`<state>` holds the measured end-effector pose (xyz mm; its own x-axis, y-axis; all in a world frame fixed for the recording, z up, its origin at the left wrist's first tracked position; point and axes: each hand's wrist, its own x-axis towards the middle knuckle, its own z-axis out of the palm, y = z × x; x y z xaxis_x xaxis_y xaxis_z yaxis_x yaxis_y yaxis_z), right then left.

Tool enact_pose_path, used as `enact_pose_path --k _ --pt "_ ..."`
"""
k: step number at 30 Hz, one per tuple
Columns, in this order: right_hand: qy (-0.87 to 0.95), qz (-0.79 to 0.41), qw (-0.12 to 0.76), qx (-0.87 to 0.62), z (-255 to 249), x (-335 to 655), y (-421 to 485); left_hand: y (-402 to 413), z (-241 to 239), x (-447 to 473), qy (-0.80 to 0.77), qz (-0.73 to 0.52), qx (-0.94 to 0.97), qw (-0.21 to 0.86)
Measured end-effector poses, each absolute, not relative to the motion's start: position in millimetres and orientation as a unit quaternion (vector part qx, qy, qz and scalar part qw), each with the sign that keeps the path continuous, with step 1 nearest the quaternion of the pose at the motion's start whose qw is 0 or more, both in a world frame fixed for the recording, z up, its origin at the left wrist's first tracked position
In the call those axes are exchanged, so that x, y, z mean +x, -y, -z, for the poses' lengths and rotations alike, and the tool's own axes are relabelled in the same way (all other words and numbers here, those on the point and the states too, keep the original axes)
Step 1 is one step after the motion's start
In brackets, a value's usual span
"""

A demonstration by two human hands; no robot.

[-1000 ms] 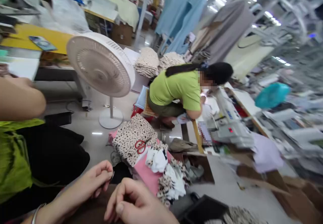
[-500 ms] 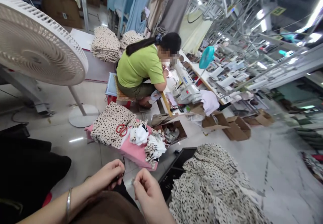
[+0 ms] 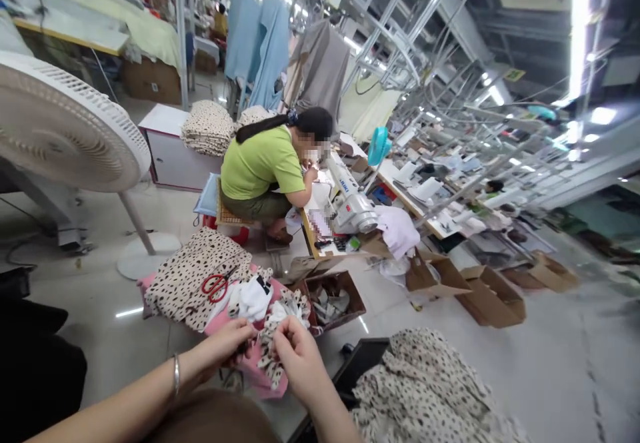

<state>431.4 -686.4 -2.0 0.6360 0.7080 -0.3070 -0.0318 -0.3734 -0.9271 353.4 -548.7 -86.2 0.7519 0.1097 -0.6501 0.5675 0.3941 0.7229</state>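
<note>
1. Left hand (image 3: pixel 227 346): forearm enters from the near left, silver bangle (image 3: pixel 176 376) at the wrist. Fingers are curled shut in a pinch; what they pinch is too small to make out.
2. Right hand (image 3: pixel 297 356): raised from near centre, thumb and fingertips closed, just beside the left hand.
3. Spotted scraps (image 3: pixel 270 356): cream with dark dots, bunched on the near edge of a pink stool (image 3: pixel 260 382), directly behind both hands.
4. Red scissors (image 3: pixel 216 285): lying on spotted cloth (image 3: pixel 190 276), left of the scraps.
5. Person in green shirt (image 3: pixel 260 163): seated farther off at a sewing machine (image 3: pixel 353 206).
</note>
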Motion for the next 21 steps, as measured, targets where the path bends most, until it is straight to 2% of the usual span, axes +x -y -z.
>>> enact_pose_path --k 5,12,21 --pt "0.276 -0.374 0.493 -0.735 30 486 701 576 108 393 -0.344 0.105 0.531 0.767" --pt "0.248 -0.425 0.510 -0.706 64 532 695 586 136 419 -0.384 0.098 0.518 0.758" --pt "0.161 -0.456 0.523 -0.702 50 560 694 555 157 415 -0.448 0.090 0.502 0.735"
